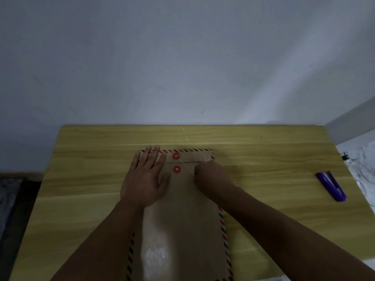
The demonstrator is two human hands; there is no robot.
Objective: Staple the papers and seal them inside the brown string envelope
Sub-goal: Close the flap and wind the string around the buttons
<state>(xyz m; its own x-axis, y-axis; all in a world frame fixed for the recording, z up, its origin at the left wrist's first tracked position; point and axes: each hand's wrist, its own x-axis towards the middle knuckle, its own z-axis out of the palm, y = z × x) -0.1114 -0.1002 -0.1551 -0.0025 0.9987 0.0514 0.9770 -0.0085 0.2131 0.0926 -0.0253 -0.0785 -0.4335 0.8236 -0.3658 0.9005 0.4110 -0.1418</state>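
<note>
- The brown envelope [182, 220] is pressed flat on the table [91, 159] by the spread left hand [144, 179].
- The string [187, 141] is pinched in the closed right hand [211, 175].

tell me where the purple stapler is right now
In the head view the purple stapler lies near the table's right edge, well right of the brown envelope, untouched by either hand.

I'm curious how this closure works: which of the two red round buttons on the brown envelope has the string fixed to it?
The farther red button, on the folded flap. The thin string runs from it; the nearer button sits bare.
</note>
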